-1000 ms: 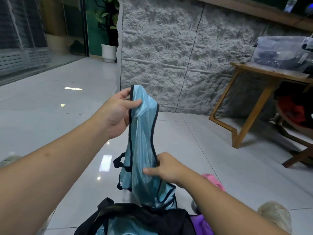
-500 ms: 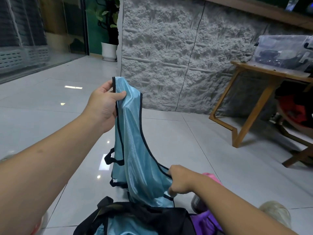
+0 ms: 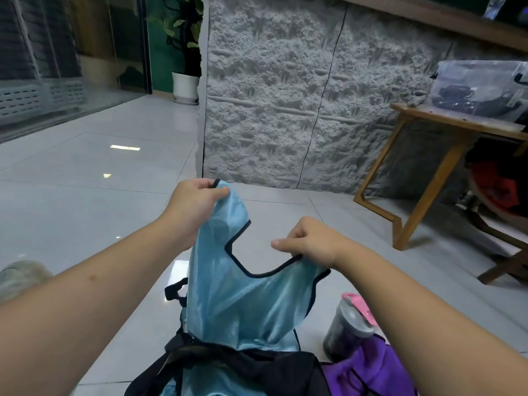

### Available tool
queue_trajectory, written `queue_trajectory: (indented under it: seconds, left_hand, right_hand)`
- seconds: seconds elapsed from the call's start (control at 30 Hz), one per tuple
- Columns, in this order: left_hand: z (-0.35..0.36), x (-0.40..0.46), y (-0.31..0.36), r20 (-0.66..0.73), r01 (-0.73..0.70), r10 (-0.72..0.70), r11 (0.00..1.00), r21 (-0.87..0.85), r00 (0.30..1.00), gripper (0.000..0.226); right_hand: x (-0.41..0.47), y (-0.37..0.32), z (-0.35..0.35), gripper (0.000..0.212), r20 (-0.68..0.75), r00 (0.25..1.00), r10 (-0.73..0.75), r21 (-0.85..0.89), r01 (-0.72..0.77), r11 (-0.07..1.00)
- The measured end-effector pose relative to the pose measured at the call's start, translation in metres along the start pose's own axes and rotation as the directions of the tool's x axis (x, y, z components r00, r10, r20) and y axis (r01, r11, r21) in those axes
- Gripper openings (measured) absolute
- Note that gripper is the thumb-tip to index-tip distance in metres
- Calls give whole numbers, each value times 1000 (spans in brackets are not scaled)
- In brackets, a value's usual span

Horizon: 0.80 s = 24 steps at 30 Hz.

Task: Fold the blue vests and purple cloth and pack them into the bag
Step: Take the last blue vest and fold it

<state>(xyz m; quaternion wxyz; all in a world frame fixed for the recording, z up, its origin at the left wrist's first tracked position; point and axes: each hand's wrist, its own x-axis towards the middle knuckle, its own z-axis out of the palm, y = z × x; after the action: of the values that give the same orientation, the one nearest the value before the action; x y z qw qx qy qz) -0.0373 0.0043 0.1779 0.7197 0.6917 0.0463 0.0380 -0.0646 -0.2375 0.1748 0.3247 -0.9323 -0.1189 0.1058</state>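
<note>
A shiny light-blue vest (image 3: 243,301) with black trim hangs spread between my hands above the floor. My left hand (image 3: 194,207) pinches one shoulder strap at the top. Lower and to the right, my right hand (image 3: 311,241) grips the other strap, so the neckline sags between them. The vest's lower part drops toward the open black bag (image 3: 257,370) at the bottom of the view, where more blue fabric (image 3: 171,388) shows. A purple cloth (image 3: 371,370) lies bunched beside the bag on the right.
A dark bottle with a grey lid and pink cap (image 3: 348,327) stands on the tiled floor near the purple cloth. A wooden table (image 3: 445,155) holding a clear plastic bin (image 3: 480,87) is at the right. A grey textured wall (image 3: 285,95) stands ahead.
My right hand has risen from the vest's lower edge and taken the second shoulder strap. My left hand has lowered, and the vest has spread out sideways between the two hands.
</note>
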Motion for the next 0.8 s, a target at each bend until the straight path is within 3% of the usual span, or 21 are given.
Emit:
queue_trajectory:
  seconds: [0.13,0.2,0.3,0.37,0.43,0.57,0.7,0.8]
  left_hand:
    - [15,-11,-8,56,-59,56,997,59,997,7]
    - [22,-19,-12,190,-69,63,997,29,980,7]
    - [27,-31,-19,496,-99,100,995,-28,862,32]
    - [32,-38,-24,593,-129,91,991,23,800,52]
    - [39,-43,-28,566,-177,94,980,93,819,59]
    - [45,-41,-32,416,-157,113,985,72,902,38]
    - [38,-36,-26,281,47,-8,990,-130,960,26]
    - [32,-27,-24,143,34,-11,987,-160,990,24]
  right_hand:
    - [-3,-25,-8,50,-71,990,-119,21,121,992]
    - [-3,-36,-8,44,-97,980,-173,99,182,978]
    - [-2,-47,-5,35,-102,966,-236,194,252,948]
    - [1,-51,-3,31,-103,959,-262,237,280,930]
    - [1,-52,-2,28,-106,958,-267,276,286,917]
    - [1,-49,2,20,-144,956,-256,396,293,870]
    - [9,-33,5,20,-456,890,-16,459,250,853]
    - [3,-21,11,42,-442,886,140,504,116,856]
